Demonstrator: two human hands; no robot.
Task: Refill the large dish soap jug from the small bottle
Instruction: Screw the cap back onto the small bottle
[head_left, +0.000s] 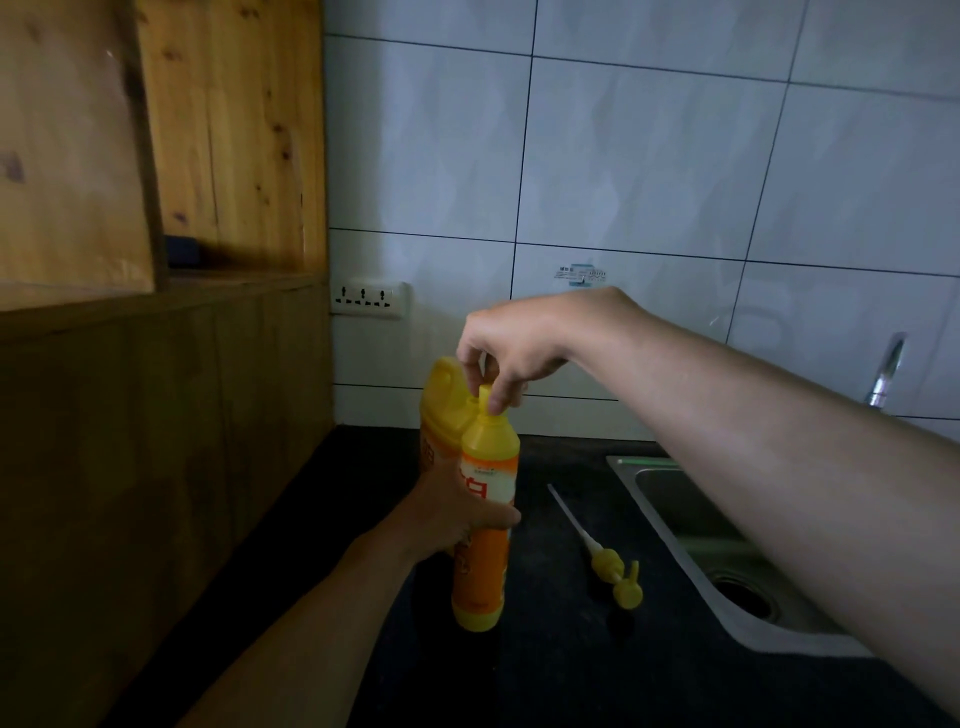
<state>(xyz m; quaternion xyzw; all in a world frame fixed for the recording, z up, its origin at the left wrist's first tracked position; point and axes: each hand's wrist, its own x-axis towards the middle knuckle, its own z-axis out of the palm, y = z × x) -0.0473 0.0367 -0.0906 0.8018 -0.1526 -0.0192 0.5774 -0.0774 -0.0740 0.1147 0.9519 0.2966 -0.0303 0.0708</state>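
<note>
Left hand (451, 512) grip clamped round bottle (485, 519), held upright just before jug (445, 410). Right hand (511, 345) grip pinched on bottle cap (485, 399). Pump (613, 564) lies on worktop (571, 665), right of bottle.

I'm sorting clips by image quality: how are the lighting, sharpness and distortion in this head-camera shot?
Head view: dim overall, the countertop nearly black; the small bottle and pump head stay readable; soft sheen on the wall tiles, a bright glint on the faucet; tile lines bow from the wide-angle lens; the right hand looks slightly soft.
</note>
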